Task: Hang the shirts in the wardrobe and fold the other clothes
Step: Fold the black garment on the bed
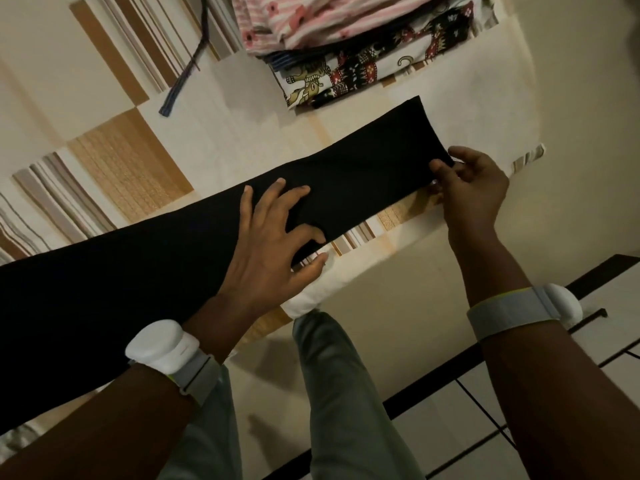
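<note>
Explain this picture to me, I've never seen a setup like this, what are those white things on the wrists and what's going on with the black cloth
There is no machine here. A person wears a camera on the head, so the single picture looks down over their own arms. The white pods on grey straps, one on the left wrist and one on the right wrist, appear to be wearable devices; what they do cannot be told from the picture. A long black garment lies stretched across a bed sheet patterned in brown and beige. The left hand lies on its middle with fingers spread. The right hand pinches its far end. Beyond lies a stack of patterned clothes, and a dark strap lies beside it.
</note>
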The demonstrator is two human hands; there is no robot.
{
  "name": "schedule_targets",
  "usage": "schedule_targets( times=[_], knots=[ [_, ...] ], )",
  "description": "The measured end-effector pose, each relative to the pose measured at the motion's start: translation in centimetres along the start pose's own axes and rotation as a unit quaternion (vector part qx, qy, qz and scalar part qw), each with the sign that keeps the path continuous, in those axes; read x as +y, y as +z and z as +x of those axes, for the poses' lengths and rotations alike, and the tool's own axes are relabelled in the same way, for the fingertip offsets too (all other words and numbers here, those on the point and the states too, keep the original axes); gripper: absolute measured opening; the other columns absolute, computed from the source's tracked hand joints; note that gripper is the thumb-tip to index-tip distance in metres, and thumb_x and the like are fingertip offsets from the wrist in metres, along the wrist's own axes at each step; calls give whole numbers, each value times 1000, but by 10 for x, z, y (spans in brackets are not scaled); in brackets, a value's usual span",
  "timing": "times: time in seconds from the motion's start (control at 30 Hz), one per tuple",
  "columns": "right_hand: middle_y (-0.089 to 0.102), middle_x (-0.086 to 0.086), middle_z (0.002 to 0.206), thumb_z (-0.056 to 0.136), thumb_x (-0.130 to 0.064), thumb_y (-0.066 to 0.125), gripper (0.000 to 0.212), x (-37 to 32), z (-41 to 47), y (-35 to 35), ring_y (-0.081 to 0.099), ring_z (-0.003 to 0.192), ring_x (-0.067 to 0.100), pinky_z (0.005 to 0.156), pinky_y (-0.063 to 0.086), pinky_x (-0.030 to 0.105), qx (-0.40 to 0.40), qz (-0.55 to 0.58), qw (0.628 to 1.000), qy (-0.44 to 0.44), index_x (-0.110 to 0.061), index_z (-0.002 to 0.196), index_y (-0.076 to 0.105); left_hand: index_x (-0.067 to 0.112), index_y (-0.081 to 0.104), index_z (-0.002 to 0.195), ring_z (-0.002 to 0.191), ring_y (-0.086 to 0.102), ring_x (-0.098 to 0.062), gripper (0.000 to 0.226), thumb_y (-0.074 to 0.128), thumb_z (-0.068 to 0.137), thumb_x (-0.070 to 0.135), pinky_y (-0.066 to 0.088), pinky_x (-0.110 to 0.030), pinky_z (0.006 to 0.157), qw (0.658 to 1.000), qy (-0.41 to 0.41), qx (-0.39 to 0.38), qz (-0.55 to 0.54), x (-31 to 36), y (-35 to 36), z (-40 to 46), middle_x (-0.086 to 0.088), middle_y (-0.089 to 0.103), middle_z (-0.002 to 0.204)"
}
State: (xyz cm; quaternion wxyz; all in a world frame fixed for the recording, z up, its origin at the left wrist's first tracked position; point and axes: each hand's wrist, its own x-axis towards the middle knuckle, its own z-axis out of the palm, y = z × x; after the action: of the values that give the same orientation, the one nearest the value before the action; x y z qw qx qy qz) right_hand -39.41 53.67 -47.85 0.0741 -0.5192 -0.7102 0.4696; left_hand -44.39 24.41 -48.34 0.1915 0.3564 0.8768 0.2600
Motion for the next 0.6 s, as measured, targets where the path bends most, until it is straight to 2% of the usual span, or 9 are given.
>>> schedule_targets(
  times=[0.07,0.13,0.17,0.23,0.3,0.37,0.47,0.5,0.6],
  knots=[
    [73,3,99,84,-31,77,42,-7,-1,1,72,90,20,86,60,49,4,-45,999,-29,-21,123,68,23,70,121,158,17,-32,35,66,92,43,4,-64,125,1000,-11,2,-9,-5,-1,-2,-11,37,162],
    [65,-3,118,87,-37,69,44,-20,-6,7,63,108,13,95,55,41,38,-148,980,-127,-24,129,63,21,63,136,160,11,-30,47,60,96,45,4,-65,125,1000,-18,1,8,-9,-2,-3,-10,29,167],
    [61,1,129,90,-38,65,45,-27,-10,13,57,119,15,100,50,40,46,-193,961,-194,-22,132,62,21,58,143,160,8,-30,51,57,98,45,4,-67,124,1000,-20,-8,22,-10,-2,-3,-9,25,169],
    [52,12,144,96,-38,58,48,-40,-22,34,47,136,24,112,41,44,7,-240,921,-306,-16,138,59,21,48,152,161,3,-30,55,52,102,44,6,-69,123,998,-18,-23,50,-12,-1,-5,-10,17,172],
    [44,18,155,100,-37,55,50,-46,-40,64,39,145,32,117,35,48,-82,-284,863,-409,-13,144,55,22,42,156,161,3,-31,54,53,105,37,9,-69,122,997,-23,-8,73,-15,-1,-7,-12,13,172],
    [35,20,163,103,-39,53,55,-39,-67,97,31,152,36,120,29,54,-187,-325,781,-500,-14,151,49,21,37,158,160,4,-33,57,55,105,32,8,-69,122,992,-74,31,92,-21,-5,-18,-15,11,172],
    [16,13,171,106,-51,41,65,-13,-93,124,12,159,31,127,13,53,-302,-414,655,-554,-22,163,28,13,19,164,160,0,-36,78,54,103,46,4,-66,124,975,-168,54,137,-40,-5,-53,-18,6,172],
    [13,10,172,105,-56,38,68,-8,-98,132,8,160,30,128,8,52,-311,-427,635,-564,-25,164,23,10,14,164,160,0,-37,87,52,100,56,4,-65,125,968,-198,49,149,-52,-8,-76,-20,5,172],
    [9,6,173,102,-61,39,73,-3,-91,136,3,160,28,127,1,47,-278,-445,659,-539,-29,165,19,8,7,165,159,-2,-38,107,42,90,76,6,-66,125,955,-237,7,178,-84,-10,-139,-22,1,171]
  ],
)
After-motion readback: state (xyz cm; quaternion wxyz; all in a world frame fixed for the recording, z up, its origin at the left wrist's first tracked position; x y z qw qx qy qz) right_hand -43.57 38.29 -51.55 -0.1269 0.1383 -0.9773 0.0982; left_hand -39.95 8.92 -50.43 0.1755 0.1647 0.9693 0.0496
